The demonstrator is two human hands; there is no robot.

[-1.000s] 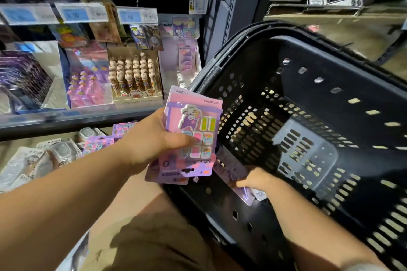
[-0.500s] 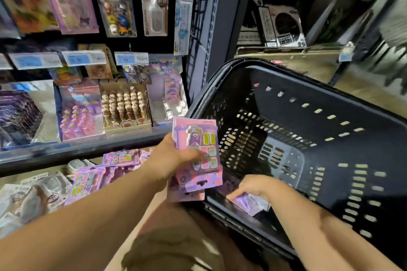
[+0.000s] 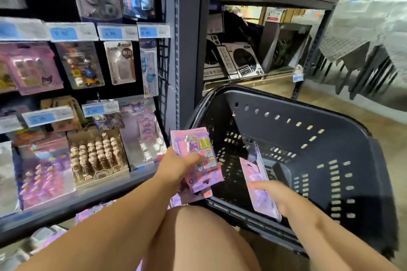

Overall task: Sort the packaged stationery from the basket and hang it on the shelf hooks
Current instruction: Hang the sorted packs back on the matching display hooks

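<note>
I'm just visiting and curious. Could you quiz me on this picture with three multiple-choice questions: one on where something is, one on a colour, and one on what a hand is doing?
1. Where is the pack that the right hand holds?
A) hanging on a shelf hook
B) over the basket
C) lying on the floor

2. What colour is the basket?
A) red
B) white
C) black

3. What is the left hand doing?
A) gripping a stack of packs
B) hanging empty
C) holding the basket's rim

Answers:
1 B: the pack is in the fingers, above the basket's near corner.
2 C: its walls and rim are black.
3 A: the thumb and fingers curl round several pink packs.
</note>
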